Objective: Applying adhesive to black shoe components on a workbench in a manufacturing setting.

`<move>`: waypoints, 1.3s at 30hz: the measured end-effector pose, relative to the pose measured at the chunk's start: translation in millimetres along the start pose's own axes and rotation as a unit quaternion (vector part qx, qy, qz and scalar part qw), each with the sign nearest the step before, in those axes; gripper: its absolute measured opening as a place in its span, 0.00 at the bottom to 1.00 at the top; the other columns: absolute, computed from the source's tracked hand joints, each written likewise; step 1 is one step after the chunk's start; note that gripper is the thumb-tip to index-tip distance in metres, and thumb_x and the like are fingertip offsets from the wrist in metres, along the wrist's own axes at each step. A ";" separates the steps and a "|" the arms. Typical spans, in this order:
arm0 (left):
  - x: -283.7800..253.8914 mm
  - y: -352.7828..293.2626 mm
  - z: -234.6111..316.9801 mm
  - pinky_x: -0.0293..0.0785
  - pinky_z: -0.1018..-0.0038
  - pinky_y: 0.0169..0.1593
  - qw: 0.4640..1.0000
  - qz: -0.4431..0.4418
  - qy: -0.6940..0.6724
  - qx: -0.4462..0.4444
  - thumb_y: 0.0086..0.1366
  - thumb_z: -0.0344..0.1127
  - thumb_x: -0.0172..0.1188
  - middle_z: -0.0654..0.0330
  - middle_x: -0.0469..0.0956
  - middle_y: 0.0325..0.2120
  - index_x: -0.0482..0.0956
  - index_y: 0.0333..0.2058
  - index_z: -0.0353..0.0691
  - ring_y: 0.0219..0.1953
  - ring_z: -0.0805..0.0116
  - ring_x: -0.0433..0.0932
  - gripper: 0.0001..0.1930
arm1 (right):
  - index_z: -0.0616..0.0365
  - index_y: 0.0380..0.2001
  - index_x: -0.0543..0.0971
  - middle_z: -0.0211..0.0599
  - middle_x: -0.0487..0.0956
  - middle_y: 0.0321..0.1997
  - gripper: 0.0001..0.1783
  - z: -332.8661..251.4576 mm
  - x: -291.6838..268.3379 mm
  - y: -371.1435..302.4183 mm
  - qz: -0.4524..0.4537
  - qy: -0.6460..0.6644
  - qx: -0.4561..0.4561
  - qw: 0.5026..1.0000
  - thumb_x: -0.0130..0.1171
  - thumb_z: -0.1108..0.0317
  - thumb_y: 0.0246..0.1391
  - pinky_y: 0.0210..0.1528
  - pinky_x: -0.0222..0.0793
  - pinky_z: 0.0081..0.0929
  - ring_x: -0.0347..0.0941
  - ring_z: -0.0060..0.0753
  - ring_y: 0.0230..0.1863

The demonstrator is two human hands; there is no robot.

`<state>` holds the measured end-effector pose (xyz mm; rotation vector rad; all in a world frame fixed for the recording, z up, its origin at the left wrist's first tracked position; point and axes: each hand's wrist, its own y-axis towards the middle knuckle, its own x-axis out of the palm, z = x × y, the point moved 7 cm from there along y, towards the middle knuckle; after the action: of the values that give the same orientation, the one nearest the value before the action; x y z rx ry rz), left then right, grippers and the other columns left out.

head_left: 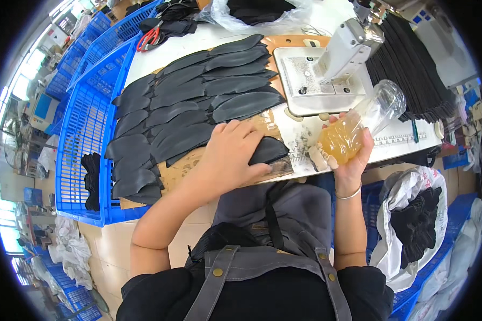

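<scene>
My right hand (356, 155) is wrapped round a clear plastic bottle (344, 138) of yellowish liquid, probably glue. The bottle lies tilted, its base to the upper right and a beige, crusted end (321, 159) pointing toward the table edge. With fingers and thumb apart, my left hand (231, 152) rests on the work surface. Beside its thumb is a single black leaf-shaped piece (270, 150), partly under the hand. Many more black pieces (193, 91) overlap in rows on a brown cardboard sheet (185, 163) to the left and beyond.
A white sewing machine (337, 59) stands at the back right. Left of the table are blue crates (83, 144); red-handled scissors (149, 38) lie at the back. Black strips (407, 64) are stacked far right. A white sack (418, 214) of black pieces sits by my right side.
</scene>
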<state>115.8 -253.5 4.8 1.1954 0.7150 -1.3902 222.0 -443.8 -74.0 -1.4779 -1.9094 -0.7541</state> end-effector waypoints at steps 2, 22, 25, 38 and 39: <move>4.5 3.8 -4.5 0.62 0.66 0.51 0.999 -0.047 0.011 -0.013 0.46 0.48 0.67 0.56 0.72 0.41 0.73 0.45 0.35 0.45 0.57 0.68 0.30 | 0.61 0.50 0.68 0.45 0.73 0.47 0.30 -2.1 -2.7 0.4 -0.044 -0.014 0.001 0.999 0.47 0.48 0.54 0.52 0.67 0.41 0.70 0.42 0.49; -4.5 -1.8 -23.1 0.66 0.68 0.49 0.984 0.077 -0.157 -0.024 0.50 0.30 0.62 0.55 0.75 0.37 0.72 0.26 0.36 0.43 0.56 0.73 0.08 | 0.62 0.53 0.60 0.48 0.71 0.40 0.43 27.9 80.1 -46.9 -0.206 -0.002 0.148 0.967 0.62 0.46 0.38 0.56 0.65 0.41 0.74 0.45 0.42; -14.1 -8.4 -37.0 0.67 0.69 0.49 0.968 0.115 -0.208 -0.077 0.50 0.29 0.62 0.54 0.75 0.39 0.72 0.24 0.36 0.42 0.57 0.74 0.07 | 0.61 0.53 0.61 0.48 0.70 0.41 0.42 29.0 71.7 -49.6 -0.191 -0.008 0.143 0.971 0.61 0.48 0.39 0.56 0.64 0.41 0.73 0.45 0.43; -126.8 -9.2 -82.5 0.64 0.66 0.48 0.859 0.493 0.107 -0.081 0.49 0.33 0.64 0.55 0.75 0.37 0.75 0.24 0.39 0.43 0.59 0.72 0.07 | 0.57 0.55 0.59 0.38 0.69 0.42 0.40 30.1 69.0 -49.6 -0.218 0.002 0.147 0.965 0.56 0.46 0.43 0.61 0.58 0.51 0.72 0.40 0.46; -115.2 12.2 -80.5 0.63 0.63 0.48 0.860 0.493 0.123 -0.053 0.48 0.34 0.64 0.54 0.75 0.36 0.75 0.23 0.40 0.43 0.56 0.70 0.07 | 0.57 0.55 0.59 0.38 0.69 0.42 0.40 30.0 67.6 -50.4 -0.209 0.008 0.150 0.966 0.56 0.46 0.43 0.61 0.58 0.51 0.72 0.40 0.46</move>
<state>134.0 -142.5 89.9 1.3678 0.2389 -0.3365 156.0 -389.8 -46.7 -0.8954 -2.2390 -0.6151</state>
